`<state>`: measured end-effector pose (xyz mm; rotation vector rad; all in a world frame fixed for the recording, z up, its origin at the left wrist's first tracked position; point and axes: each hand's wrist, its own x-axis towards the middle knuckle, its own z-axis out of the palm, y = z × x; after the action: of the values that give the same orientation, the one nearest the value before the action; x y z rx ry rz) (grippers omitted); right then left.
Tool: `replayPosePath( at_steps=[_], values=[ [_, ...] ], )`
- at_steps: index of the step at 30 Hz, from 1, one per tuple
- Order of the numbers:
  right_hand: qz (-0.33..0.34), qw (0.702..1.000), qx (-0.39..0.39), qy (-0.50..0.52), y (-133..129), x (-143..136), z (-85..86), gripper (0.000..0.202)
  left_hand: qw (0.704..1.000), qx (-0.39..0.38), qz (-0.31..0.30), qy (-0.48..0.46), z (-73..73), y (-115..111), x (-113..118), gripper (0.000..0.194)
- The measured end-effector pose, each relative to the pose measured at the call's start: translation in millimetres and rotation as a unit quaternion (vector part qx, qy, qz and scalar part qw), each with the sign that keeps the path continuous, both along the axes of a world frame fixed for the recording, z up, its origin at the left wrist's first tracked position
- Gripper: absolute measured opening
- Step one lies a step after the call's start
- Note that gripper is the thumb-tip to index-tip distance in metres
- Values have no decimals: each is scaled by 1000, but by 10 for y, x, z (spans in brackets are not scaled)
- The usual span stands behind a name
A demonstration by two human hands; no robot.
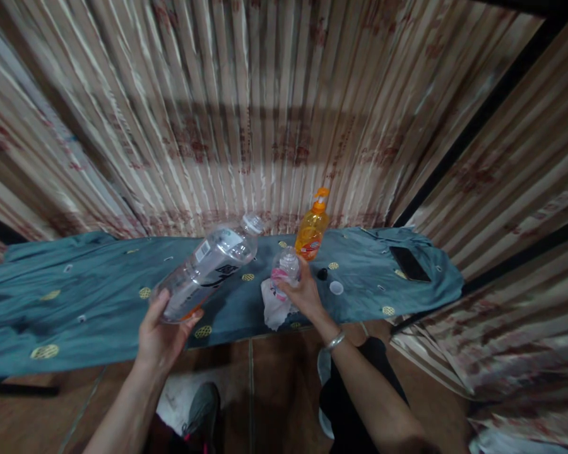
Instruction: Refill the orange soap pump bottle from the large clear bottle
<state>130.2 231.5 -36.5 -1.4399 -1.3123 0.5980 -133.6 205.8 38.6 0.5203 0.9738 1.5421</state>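
My left hand (165, 334) is closed round the base of a large clear plastic bottle (208, 271). That bottle is tilted, its neck pointing up and to the right, with a little orange liquid near its base. My right hand (305, 290) grips a smaller clear bottle (286, 268) with a pink label, which stands on or just over a crumpled white cloth or tissue (275, 309). Behind the right hand stands an orange pump bottle (311, 233). A small black cap (322, 273) and a white cap (336, 287) lie to the right of that hand.
A teal patterned cloth (99, 277) covers the long narrow table. A dark phone (409, 263) lies toward its right end. Pleated curtains (265, 113) hang behind and at the sides, with a dark metal bar (483, 120) at the right.
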Motion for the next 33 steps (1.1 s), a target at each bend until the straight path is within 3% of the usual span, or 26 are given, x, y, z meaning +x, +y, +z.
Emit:
replayPosePath(
  at_steps=[4, 10, 16, 24, 33],
  values=[
    [-8, 999, -38, -32, 3, -38, -31, 70, 1000, 2, -2, 28, -45, 18, 2, 49],
    [14, 993, -58, -102, -55, -12, 57, 61, 998, 16, 27, 52, -57, 51, -32, 61],
    [20, 989, -58, -137, -90, 21, 124, 63, 997, 33, 35, 67, -70, 68, -21, 59],
    [23, 986, -46, -158, -36, 66, 42, 65, 992, 71, 47, 98, -124, 120, -40, 64],
    [16, 985, -55, -162, -37, 73, 67, 64, 988, 79, 44, 123, -71, 103, -49, 68]
  ],
)
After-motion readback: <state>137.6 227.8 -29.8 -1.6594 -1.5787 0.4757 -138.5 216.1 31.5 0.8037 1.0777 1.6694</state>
